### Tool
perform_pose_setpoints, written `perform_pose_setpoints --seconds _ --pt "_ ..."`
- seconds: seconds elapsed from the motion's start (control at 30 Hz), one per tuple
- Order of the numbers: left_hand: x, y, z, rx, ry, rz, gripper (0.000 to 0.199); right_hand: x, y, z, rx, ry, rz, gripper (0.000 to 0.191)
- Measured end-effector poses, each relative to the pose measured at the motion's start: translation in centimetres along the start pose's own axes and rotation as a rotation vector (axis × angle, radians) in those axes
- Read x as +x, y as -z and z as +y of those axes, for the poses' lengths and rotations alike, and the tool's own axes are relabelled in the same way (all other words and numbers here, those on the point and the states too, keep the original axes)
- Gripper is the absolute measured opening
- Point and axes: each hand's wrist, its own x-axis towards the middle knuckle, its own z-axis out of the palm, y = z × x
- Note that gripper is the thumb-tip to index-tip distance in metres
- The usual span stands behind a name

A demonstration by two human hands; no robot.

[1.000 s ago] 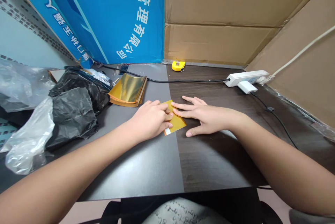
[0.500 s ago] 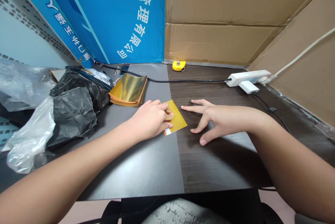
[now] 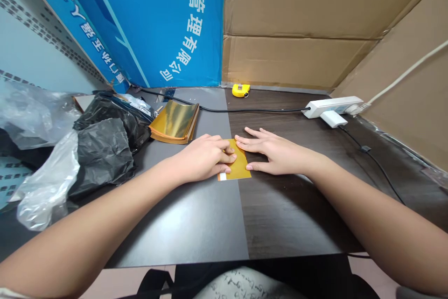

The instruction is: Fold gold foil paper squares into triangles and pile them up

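A sheet of shiny gold paper (image 3: pixel 240 167) lies on the table across the seam of its grey and dark wood surfaces. A small white patch and an orange strip show at its lower left corner. My left hand (image 3: pixel 209 156) rests on the sheet's left part, fingers slightly bent and apart, pressing it down and hiding much of it. From the other side, my right hand (image 3: pixel 280 153) lies flat with fingers spread, its fingertips touching the sheet's right edge. Behind my left hand sits a stack of gold paper (image 3: pixel 174 119), slightly curled.
Crumpled black plastic (image 3: pixel 105 145) and clear plastic bags (image 3: pixel 49 177) lie at the left. A yellow tape measure (image 3: pixel 241 90) stands at the back by the cardboard wall (image 3: pixel 297 61). A white power strip (image 3: pixel 334 105) with a plugged-in charger is at the right; a black cable (image 3: pixel 259 110) crosses the back.
My right hand has moved left and down onto the paper's right edge, its fingers flattening. The sheet has turned slightly under my left hand, which stays on it. The view has shifted a little.
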Motion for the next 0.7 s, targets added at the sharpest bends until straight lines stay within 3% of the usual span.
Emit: perform_pose_setpoints --seconds 0.2,0.37,0.47,0.6,0.7 --pt "0.1 0.0 -0.3 0.006 -0.019 -0.041 0.026 -0.3 0.2 -0.8 -0.068 -0.022 -0.056 0.083" --pt "-0.3 0.2 -0.8 -0.066 -0.026 -0.033 0.027 -0.5 -0.4 -2.0 -0.237 0.009 0.071 0.076" --pt "-0.4 -0.1 -0.8 -0.059 -0.029 0.048 0.03 -0.5 -0.5 -3.7 -0.338 -0.051 0.137 0.069" --pt "-0.3 -0.9 -0.4 -0.007 0.114 0.139 0.033 -0.2 -0.4 -5.3 -0.416 -0.18 0.13 0.045" --pt "-0.2 -1.5 -0.4 -0.018 0.251 0.184 0.043 0.3 -0.5 -5.3 -0.376 -0.24 0.15 0.036"
